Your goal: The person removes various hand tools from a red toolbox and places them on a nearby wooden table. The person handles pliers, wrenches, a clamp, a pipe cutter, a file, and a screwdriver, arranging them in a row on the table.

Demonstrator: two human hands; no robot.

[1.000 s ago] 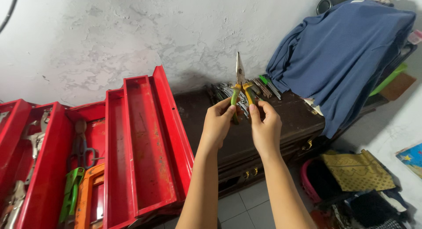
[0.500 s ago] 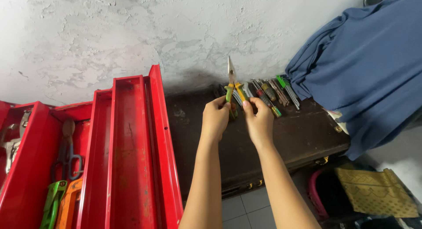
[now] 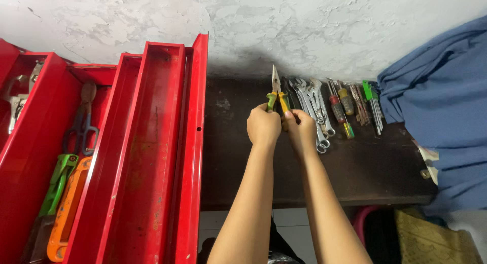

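I hold needle-nose pliers (image 3: 276,86) upright over a dark wooden table (image 3: 238,157), jaws pointing toward the wall. My left hand (image 3: 263,127) grips the green-and-yellow handle on the left. My right hand (image 3: 300,131) grips the handle on the right. Just right of the pliers, wrenches (image 3: 313,104), screwdrivers (image 3: 341,109) and hex keys (image 3: 373,104) lie in a row on the table near the wall.
An open red cantilever toolbox (image 3: 147,157) fills the left side, its trays holding snips (image 3: 83,122), a green-handled tool (image 3: 57,180) and an orange-handled tool (image 3: 66,213). A blue cloth (image 3: 441,117) drapes at the right. A white rough wall (image 3: 253,25) runs behind.
My view has shifted closer and lower toward the table. Both hands still hold the pliers, now lower, near the row of tools.
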